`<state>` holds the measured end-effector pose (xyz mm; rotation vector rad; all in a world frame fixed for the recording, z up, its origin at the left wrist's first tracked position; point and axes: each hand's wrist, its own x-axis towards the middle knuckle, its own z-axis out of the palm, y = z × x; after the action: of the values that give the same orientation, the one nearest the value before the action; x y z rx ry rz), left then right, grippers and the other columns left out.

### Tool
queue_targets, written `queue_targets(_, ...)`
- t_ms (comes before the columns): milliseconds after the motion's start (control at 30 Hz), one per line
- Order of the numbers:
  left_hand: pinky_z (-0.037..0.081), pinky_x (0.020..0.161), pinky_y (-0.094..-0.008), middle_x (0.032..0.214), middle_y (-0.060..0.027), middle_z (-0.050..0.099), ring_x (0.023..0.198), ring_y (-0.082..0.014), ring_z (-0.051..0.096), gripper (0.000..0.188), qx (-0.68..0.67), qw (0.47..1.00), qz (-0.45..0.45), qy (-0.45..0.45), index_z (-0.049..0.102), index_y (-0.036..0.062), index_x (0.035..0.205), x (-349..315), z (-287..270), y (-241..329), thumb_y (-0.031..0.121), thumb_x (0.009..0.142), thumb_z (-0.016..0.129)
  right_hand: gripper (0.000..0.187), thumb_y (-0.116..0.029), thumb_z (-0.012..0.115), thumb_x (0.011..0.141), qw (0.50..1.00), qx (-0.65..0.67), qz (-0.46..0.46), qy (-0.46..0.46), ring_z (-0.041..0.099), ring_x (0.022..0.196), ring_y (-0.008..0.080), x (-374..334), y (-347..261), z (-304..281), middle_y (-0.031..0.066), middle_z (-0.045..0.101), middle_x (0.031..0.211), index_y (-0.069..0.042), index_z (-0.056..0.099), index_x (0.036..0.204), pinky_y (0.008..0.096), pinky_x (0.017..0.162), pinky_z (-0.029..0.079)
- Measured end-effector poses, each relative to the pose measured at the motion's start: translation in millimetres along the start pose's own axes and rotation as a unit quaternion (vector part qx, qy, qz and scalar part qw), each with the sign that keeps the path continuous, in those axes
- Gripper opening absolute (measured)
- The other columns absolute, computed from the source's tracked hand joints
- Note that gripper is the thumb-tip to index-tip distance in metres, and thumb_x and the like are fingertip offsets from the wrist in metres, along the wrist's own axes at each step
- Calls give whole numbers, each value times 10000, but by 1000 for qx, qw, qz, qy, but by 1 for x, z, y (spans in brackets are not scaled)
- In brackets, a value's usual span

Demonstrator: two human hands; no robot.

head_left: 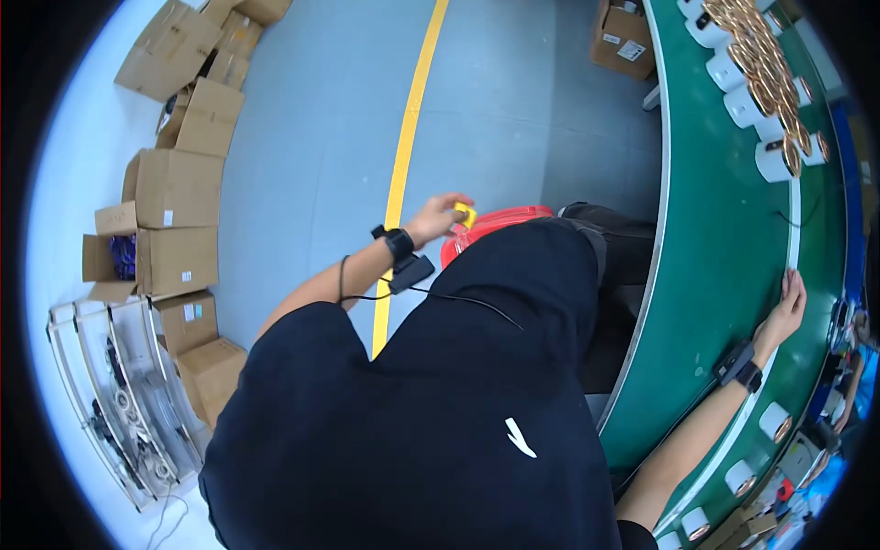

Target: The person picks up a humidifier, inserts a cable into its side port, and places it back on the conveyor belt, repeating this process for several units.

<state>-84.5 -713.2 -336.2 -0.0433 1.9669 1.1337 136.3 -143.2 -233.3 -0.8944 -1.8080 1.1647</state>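
Observation:
My left hand [438, 220] is closed on a small yellow block-like object [466, 215], whose exact kind I cannot make out. It is above the rim of a red rounded plastic thing [502, 220], partly hidden by my body. My right hand [786, 310] is on the green tabletop [724, 247] at the right, beside the long white strip [794, 229]. Its fingers are stretched out, and I see nothing held in them. Both wrists wear black bands with small dark boxes, and a thin cable runs from the left one.
White cylindrical units with copper-coloured rings [777, 158] crowd the table's far end; several more stand at its near right. Cardboard boxes [179, 188] line the left wall above a wire rack [128, 403]. A yellow line [408, 119] crosses the floor. Another box [623, 41] sits by the table.

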Motion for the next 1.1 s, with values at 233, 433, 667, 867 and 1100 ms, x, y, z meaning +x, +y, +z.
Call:
queue_targets(233,485,815,-371,1038,-181,628,924,-289,618,338,193,970,146,-22,489,67,1287,-12,26,9,187,975,435,260,-200,532,975,996,-74,-42,10,612,1007,191,19,-2,-11,124,657,1085,20,645,1055,315,938,456)
queue_targets(433,493,744,-403,896,-249,644,846,-384,643,237,326,920,115,-186,637,4,1044,-72,30,101,154,882,554,198,-166,552,953,998,-48,-35,-5,603,910,140,52,-43,-3,62,683,931,-2,662,935,267,863,444)
queue_targets(667,478,858,-367,1083,-225,634,1009,-344,616,388,256,922,120,-264,557,16,1231,-26,90,112,220,901,569,189,-149,564,947,999,-42,-21,9,618,875,135,68,-52,-38,67,689,909,13,658,927,266,834,468)
queue_targets(867,450,957,-333,1326,-108,533,1157,-161,515,501,179,931,135,-286,479,-16,1321,24,148,53,249,916,612,173,-138,580,938,999,-10,-44,-4,622,842,128,101,-38,-51,64,686,886,18,654,926,256,797,476)
queue_targets(1100,433,972,-322,1228,-187,602,1190,-269,542,471,120,941,65,-309,525,-2,1267,-14,189,105,215,869,651,191,-152,564,942,999,27,-42,-1,622,817,115,102,-26,-80,58,685,873,18,651,926,249,771,477)
